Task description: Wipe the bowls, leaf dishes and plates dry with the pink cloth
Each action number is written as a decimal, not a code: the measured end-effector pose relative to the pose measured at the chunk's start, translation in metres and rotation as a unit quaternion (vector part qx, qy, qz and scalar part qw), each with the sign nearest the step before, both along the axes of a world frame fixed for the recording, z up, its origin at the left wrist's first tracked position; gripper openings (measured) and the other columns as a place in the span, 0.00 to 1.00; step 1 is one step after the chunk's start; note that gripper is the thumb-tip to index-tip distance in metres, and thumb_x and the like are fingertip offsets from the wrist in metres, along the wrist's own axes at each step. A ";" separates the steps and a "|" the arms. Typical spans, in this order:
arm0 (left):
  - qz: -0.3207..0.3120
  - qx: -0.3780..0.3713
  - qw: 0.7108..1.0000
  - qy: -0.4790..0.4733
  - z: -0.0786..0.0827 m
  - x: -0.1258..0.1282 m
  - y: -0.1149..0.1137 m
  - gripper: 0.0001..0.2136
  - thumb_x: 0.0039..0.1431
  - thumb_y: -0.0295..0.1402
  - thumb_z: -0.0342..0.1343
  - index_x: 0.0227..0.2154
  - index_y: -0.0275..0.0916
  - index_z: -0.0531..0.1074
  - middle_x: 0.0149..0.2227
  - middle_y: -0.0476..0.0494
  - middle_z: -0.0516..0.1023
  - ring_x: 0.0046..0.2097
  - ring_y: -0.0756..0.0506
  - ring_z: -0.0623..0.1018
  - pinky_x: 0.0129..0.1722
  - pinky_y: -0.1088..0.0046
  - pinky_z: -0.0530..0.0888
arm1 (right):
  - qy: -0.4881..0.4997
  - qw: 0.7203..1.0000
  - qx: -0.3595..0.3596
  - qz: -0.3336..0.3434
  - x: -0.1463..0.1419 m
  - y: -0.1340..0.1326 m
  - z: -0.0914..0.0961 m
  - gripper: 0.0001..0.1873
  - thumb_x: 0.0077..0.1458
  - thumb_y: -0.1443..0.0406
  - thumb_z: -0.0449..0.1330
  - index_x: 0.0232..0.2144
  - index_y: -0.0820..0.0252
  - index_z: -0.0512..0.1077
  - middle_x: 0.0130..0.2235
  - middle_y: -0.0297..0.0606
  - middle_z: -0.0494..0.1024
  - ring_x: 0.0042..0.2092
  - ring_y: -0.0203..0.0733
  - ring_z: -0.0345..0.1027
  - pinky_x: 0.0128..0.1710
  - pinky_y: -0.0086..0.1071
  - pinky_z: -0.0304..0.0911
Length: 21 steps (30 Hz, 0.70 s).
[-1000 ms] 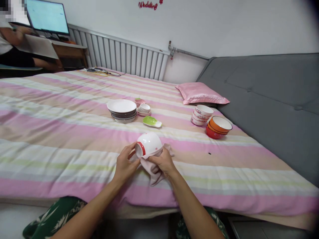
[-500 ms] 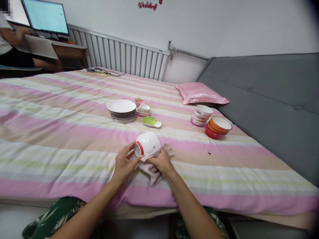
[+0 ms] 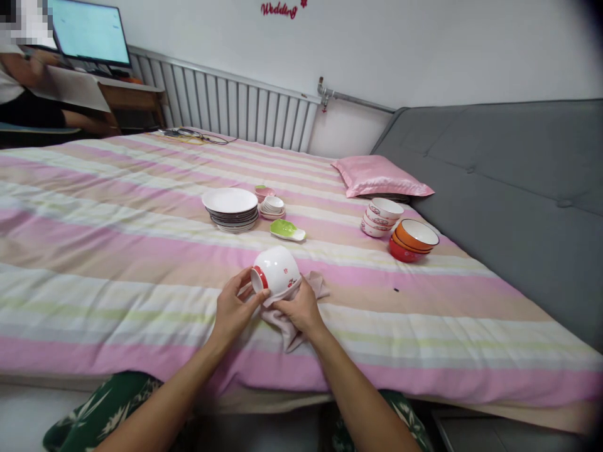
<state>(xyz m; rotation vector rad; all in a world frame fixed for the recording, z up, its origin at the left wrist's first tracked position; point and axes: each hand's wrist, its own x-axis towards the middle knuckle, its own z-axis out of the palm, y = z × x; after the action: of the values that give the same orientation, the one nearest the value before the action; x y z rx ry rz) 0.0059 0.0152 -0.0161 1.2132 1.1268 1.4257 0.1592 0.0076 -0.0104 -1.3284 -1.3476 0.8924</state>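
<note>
A white bowl (image 3: 277, 267) with a red foot ring and small red prints is tipped on its side, its foot facing left and its mouth turned away to the right. My left hand (image 3: 235, 300) grips it by the foot, thumb below and fingers behind. At the bowl's lower right side, my right hand (image 3: 301, 307) presses a pale pink cloth (image 3: 289, 336) against the outside. Part of the cloth hangs onto the striped bedspread (image 3: 155, 282). The bowl's inside and some right fingertips are hidden.
Beyond the bowl are a plate stack (image 3: 230, 202), small dishes (image 3: 272, 206) and a green spoon-shaped dish (image 3: 286, 230). To the right stand white bowls (image 3: 379, 220), orange-red bowls (image 3: 414, 238) and a pink pillow (image 3: 380, 176). A person (image 3: 28, 75) sits at a desk, far left.
The bowl has turned about its axis, bringing more red print into sight, and has shifted slightly left. My right hand has moved a little left with the cloth.
</note>
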 end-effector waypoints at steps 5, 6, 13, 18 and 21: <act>0.007 -0.016 1.000 -0.021 0.006 0.001 -0.002 0.32 0.38 0.35 0.68 0.49 0.34 0.68 0.52 0.33 0.71 0.52 0.35 0.73 0.53 0.54 0.70 | -0.047 0.999 0.007 -0.013 -0.002 0.000 -0.003 0.33 0.29 0.59 0.71 0.40 0.59 0.67 0.39 0.36 0.77 0.39 0.45 0.72 0.39 0.36 0.66; 0.011 -0.018 0.999 -0.026 0.008 0.002 -0.002 0.31 0.37 0.35 0.68 0.48 0.34 0.68 0.52 0.33 0.71 0.52 0.36 0.73 0.53 0.55 0.70 | -0.056 0.998 0.008 -0.015 -0.002 0.000 -0.004 0.32 0.29 0.60 0.71 0.41 0.59 0.67 0.39 0.37 0.77 0.39 0.45 0.72 0.39 0.36 0.66; 0.021 -0.038 0.998 -0.056 0.018 0.001 -0.002 0.30 0.36 0.38 0.68 0.45 0.33 0.70 0.51 0.32 0.73 0.53 0.35 0.72 0.53 0.57 0.69 | -0.133 0.991 0.000 -0.008 -0.003 -0.002 -0.005 0.26 0.37 0.64 0.67 0.42 0.57 0.67 0.39 0.36 0.78 0.41 0.46 0.72 0.40 0.37 0.65; 0.018 -0.033 0.999 -0.012 0.018 -0.003 -0.003 0.29 0.43 0.42 0.64 0.48 0.34 0.68 0.50 0.35 0.73 0.52 0.36 0.72 0.52 0.59 0.68 | -0.220 0.972 0.078 0.033 -0.008 -0.008 -0.001 0.19 0.44 0.70 0.59 0.42 0.57 0.69 0.41 0.38 0.77 0.42 0.46 0.70 0.42 0.36 0.63; 0.041 -0.031 0.996 0.067 0.017 -0.003 -0.004 0.32 0.42 0.44 0.64 0.51 0.36 0.66 0.49 0.36 0.73 0.50 0.36 0.73 0.49 0.60 0.70 | -0.299 0.945 0.126 0.041 -0.013 -0.013 -0.002 0.14 0.48 0.70 0.56 0.41 0.61 0.70 0.41 0.42 0.76 0.43 0.48 0.68 0.45 0.39 0.61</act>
<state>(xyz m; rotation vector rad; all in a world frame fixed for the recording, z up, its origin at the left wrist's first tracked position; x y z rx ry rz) 0.0032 0.0110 0.0013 1.2463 1.3161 1.3765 0.1462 -0.0057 -0.0125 -1.4014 -1.9203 0.3477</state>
